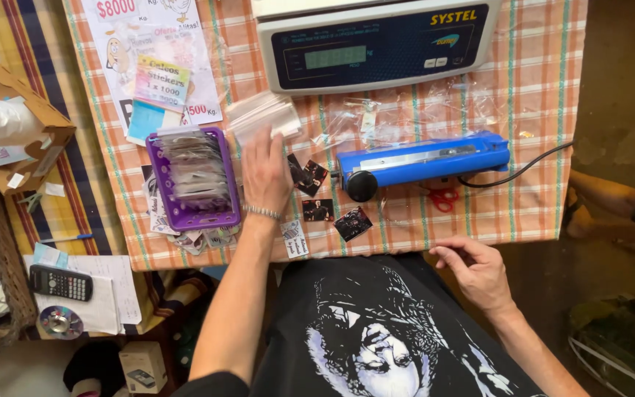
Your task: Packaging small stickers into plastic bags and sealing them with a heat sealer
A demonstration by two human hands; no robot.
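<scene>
Hands apart: our left hand (264, 170) lies flat, reaching for small clear plastic bags (262, 116) beside the purple plastic basket (194, 179); our right hand (477, 270) hovers empty, loosely curled.

Scale (376, 44) top cut off; scissors (442, 197) half hidden.

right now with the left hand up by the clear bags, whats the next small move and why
Probably pinch one bag off the stack of clear bags. The left hand lies flat with its fingertips on that stack, the dark photo stickers lie loose beside it, and the right hand is empty at the table edge.
</scene>
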